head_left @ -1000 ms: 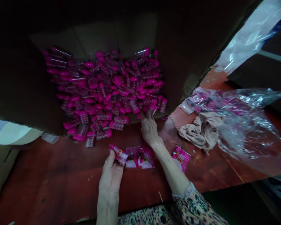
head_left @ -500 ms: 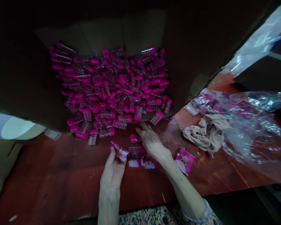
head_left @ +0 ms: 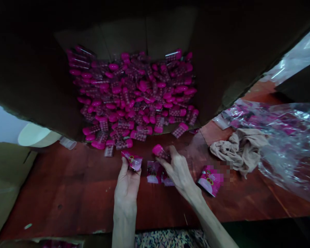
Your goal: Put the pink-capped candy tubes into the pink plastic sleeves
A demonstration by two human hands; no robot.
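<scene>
One pink printed packet [head_left: 132, 160] is pinched between the thumb and fingers of our left grip [head_left: 127, 187], tilted above the desk [head_left: 85, 203]. Our right grip [head_left: 179, 170] grasps a pink-capped tube [head_left: 158, 151] between thumb and fingers, cap towards the left grip, its clear body partly covered by our fingers.

Between our grips, flat printed sachets [head_left: 154, 172] lie on the desk, overlapping, and our right grip hides part of them. Ahead of both grips stands a big dark carton [head_left: 217, 65], its walls reaching out to either side; a heap of capped tubes [head_left: 142, 93] fills its floor, and several sit over its near edge, close beyond the left grip.

To the right of our right grip a second pink packet [head_left: 210, 181] rests on the desk. Farther right, a crumpled beige cloth [head_left: 243, 148] touches a clear plastic bag [head_left: 291, 151] with pink items inside, which takes up that side.

Well to the left of our left grip we have a clear container [head_left: 68, 143] lying beside a white bowl [head_left: 38, 135], and a brown cardboard box [head_left: 9, 189] at the desk's end.
</scene>
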